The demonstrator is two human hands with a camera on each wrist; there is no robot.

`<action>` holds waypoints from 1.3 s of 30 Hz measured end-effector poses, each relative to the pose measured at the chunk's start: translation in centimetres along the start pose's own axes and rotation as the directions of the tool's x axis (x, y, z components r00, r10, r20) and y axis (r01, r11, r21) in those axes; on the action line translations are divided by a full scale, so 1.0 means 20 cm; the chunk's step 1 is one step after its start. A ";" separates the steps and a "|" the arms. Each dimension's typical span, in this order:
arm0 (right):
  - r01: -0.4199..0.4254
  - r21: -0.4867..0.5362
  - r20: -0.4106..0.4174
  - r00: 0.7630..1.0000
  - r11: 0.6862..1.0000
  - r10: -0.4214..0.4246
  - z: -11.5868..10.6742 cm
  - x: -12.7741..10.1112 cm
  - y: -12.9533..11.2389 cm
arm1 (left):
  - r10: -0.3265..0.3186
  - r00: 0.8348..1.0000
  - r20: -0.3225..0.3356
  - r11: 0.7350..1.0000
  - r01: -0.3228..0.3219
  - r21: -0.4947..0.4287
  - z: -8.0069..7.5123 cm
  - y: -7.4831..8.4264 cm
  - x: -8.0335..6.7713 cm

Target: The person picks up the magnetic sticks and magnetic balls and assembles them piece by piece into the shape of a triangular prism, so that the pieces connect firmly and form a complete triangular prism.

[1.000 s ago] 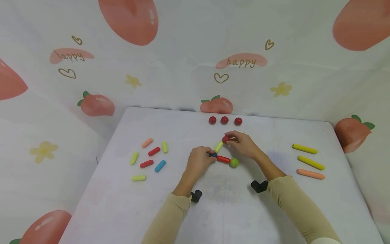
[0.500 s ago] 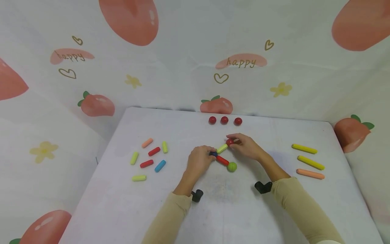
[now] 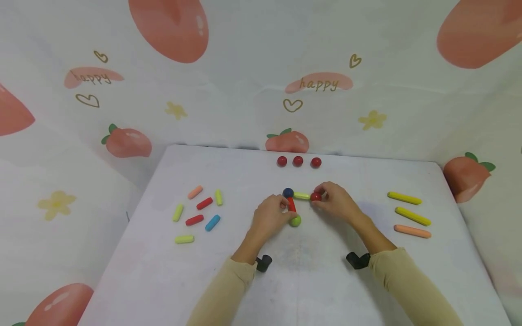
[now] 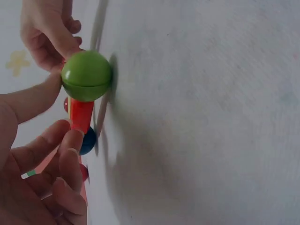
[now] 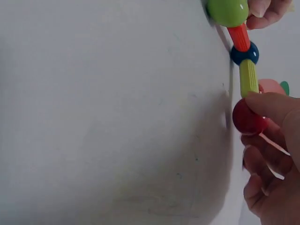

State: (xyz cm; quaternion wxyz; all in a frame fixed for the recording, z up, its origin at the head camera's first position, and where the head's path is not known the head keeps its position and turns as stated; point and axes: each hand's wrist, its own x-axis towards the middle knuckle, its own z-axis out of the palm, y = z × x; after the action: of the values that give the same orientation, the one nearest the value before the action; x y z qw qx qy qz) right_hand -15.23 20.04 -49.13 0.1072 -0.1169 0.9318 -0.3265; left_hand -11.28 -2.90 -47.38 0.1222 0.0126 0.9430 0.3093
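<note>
A small chain of parts lies mid-table: a green ball [image 3: 295, 221], a short red rod [image 3: 291, 204], a dark blue ball [image 3: 288, 193], a yellow-green rod [image 3: 302, 195] and a red ball [image 3: 316, 196]. My left hand [image 3: 272, 213] pinches the red rod [image 4: 80, 115] just by the green ball [image 4: 86, 76]. My right hand [image 3: 335, 202] pinches the red ball [image 5: 248, 117] at the end of the yellow-green rod [image 5: 249, 77]. The blue ball [image 5: 244, 53] joins the two rods at a corner.
Three red balls [image 3: 298, 161] line the table's far edge. Several short rods [image 3: 198, 212] in mixed colours lie at the left. Two long yellow rods [image 3: 411, 216] and an orange one [image 3: 412, 231] lie at the right. A strawberry-print cloth [image 3: 244, 68] hangs behind.
The chain has turned: the blue ball moved up and away, the red rod now stands nearly upright, the yellow-green rod lies level. Both hands shifted with it, the red ball moving right.
</note>
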 end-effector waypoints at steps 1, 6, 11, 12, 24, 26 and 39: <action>-0.008 -0.024 -0.005 1.000 1.000 0.008 0.00 -0.01 0.00 | 0.004 1.000 0.019 1.000 -0.004 0.007 0.00 0.00 0.00; -0.057 -0.086 -0.014 0.998 0.995 0.056 0.01 -0.04 -0.02 | 0.039 0.998 0.050 0.998 -0.042 0.057 0.01 0.01 -0.02; -0.037 -0.063 0.003 0.999 0.997 0.038 0.03 -0.07 -0.01 | 0.040 0.999 0.024 0.999 -0.041 0.030 0.00 -0.02 0.00; -0.019 -0.043 0.005 1.000 0.999 0.019 0.04 -0.08 0.00 | 0.039 0.999 0.014 0.999 -0.039 0.014 0.00 -0.04 0.00; 0.179 0.032 -0.024 0.984 0.983 -0.178 0.08 -0.10 0.02 | 0.053 0.999 0.002 0.996 -0.052 -0.079 -0.09 -0.14 0.10; 0.166 0.028 -0.027 0.986 0.986 -0.165 0.08 -0.09 0.01 | 0.028 0.999 -0.019 0.996 -0.029 -0.079 -0.15 -0.18 0.09; 0.175 -0.010 -0.030 0.984 0.985 -0.175 0.08 -0.10 0.01 | -0.122 0.980 -0.159 0.992 0.125 0.010 -0.56 -0.63 0.05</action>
State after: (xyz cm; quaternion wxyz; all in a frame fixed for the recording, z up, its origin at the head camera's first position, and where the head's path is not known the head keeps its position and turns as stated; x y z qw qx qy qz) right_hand -12.85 19.86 -50.12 0.0634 -0.1936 0.9206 -0.3331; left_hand -14.24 -19.57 -46.26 0.0660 -0.0691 0.9517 0.2917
